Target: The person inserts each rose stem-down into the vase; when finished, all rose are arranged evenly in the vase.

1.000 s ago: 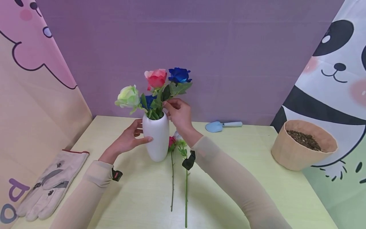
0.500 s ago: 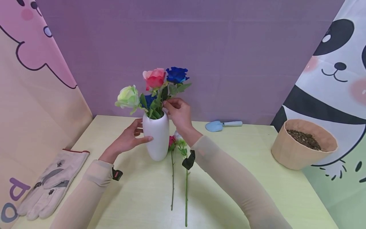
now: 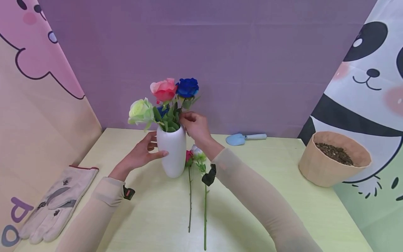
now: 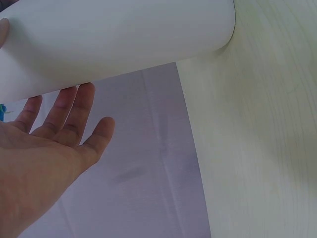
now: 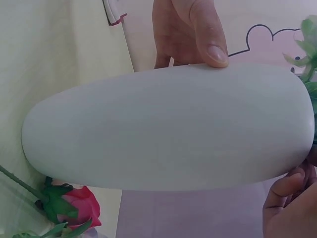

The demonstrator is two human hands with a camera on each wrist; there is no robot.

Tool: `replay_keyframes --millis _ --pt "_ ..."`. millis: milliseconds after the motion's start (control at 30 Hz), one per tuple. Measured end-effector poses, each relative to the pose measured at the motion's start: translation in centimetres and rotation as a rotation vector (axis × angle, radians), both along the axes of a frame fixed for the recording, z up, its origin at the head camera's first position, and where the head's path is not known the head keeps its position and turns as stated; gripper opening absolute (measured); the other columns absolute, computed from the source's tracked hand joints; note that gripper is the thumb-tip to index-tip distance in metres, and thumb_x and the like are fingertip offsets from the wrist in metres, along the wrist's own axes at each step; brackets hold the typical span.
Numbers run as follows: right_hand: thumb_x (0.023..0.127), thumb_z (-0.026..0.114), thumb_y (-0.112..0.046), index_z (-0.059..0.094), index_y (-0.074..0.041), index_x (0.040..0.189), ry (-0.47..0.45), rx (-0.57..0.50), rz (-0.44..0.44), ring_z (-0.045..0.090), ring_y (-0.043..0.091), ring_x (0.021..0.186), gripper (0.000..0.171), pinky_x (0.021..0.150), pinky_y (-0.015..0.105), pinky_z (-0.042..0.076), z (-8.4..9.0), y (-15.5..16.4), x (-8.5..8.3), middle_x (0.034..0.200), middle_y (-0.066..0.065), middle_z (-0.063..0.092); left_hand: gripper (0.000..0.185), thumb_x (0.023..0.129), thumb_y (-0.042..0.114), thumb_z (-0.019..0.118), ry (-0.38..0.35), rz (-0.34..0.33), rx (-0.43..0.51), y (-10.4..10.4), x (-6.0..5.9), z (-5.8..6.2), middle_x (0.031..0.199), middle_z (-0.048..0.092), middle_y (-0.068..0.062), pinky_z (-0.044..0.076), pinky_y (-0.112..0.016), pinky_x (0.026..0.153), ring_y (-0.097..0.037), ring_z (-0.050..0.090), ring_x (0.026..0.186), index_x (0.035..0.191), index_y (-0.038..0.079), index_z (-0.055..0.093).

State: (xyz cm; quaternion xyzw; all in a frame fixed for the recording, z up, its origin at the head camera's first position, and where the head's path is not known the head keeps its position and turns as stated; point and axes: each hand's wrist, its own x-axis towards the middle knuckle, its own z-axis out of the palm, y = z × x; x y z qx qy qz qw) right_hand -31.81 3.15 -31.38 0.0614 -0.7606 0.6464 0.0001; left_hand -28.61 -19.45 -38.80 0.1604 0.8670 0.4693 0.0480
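A white vase (image 3: 171,152) stands upright on the table, holding a pale green rose (image 3: 140,111), a pink rose (image 3: 164,90) and two blue roses. My left hand (image 3: 140,154) steadies the vase from its left side, thumb on the front and fingers curved behind. In the left wrist view, several fingertips (image 4: 85,89) meet the vase wall. At the vase mouth, my right hand (image 3: 196,126) pinches the stem of the taller blue rose (image 3: 187,87). The lower blue rose (image 3: 162,111) is partly hidden by leaves. In the right wrist view, the right hand (image 5: 292,203) is at the rim.
A red rose (image 3: 189,156) and a white rose (image 3: 198,153) lie right of the vase, stems toward the front. A small blue trowel (image 3: 237,139) lies at the back edge. Work gloves (image 3: 58,203) lie at left; a tan pot (image 3: 318,164) of soil stands at right.
The taller blue rose has moved down and left with my right hand, which has dropped slightly toward the rim. The pink rose has shifted left. My left hand keeps its place on the vase.
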Motion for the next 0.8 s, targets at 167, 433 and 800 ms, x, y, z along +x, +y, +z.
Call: replay_keyframes --millis 167,433,800 --pt "0.097 0.065 -0.029 0.070 -0.013 0.115 -0.030 -0.011 0.044 0.051 0.018 0.079 0.024 0.057 0.024 0.045 0.0 0.6 0.4 0.092 0.000 0.061 0.089 0.087 0.043 0.076 -0.007 0.003 0.001 0.0 0.1 0.1 0.143 0.048 -0.014 0.037 -0.064 0.113 -0.039 0.053 0.130 0.153 0.014 0.025" --pt "0.095 0.068 -0.033 0.069 -0.015 0.117 -0.024 0.013 0.105 0.052 0.019 0.080 0.028 0.056 0.023 0.044 -0.5 2.5 0.9 0.097 0.000 0.062 0.090 0.086 0.044 0.077 -0.015 0.010 0.007 0.1 0.2 0.2 0.143 0.048 -0.014 0.038 -0.063 0.113 -0.040 0.052 0.131 0.153 0.015 0.025" --pt "0.097 0.065 -0.028 0.067 -0.010 0.119 -0.081 0.094 0.140 0.057 0.019 0.080 0.028 0.059 0.027 0.045 -3.0 6.0 1.3 0.103 0.000 0.066 0.085 0.087 0.039 0.078 0.016 0.007 0.003 -0.1 0.1 0.1 0.139 0.049 -0.015 0.039 -0.061 0.113 -0.038 0.054 0.127 0.151 0.012 0.029"
